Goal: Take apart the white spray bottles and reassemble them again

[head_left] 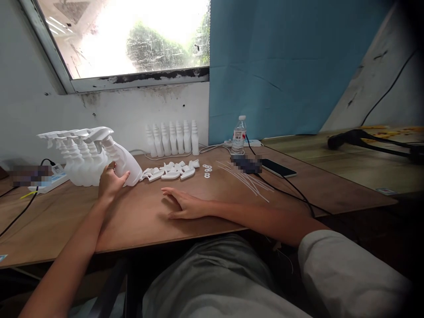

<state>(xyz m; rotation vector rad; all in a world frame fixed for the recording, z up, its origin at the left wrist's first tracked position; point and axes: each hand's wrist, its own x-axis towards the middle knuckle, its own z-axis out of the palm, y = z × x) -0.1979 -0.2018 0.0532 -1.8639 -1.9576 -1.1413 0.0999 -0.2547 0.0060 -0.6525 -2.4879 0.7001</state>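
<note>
My left hand (112,180) is wrapped around the lower body of a white spray bottle (127,164), which leans with its trigger head up and to the left. Right beside it, several more white spray bottles (79,154) with trigger heads stand in a row. My right hand (185,204) rests low over the tabletop, fingers stretched apart and holding nothing. Just beyond it lies a pile of white trigger heads (172,169), with small white washers (207,169) to their right. Thin white tubes (247,179) are spread further right.
White bottles without heads (172,139) stand in a row along the wall. A water bottle (238,137), a phone (278,168) and black cables occupy the right side of the wooden table (139,229). A power strip (53,179) lies at the left.
</note>
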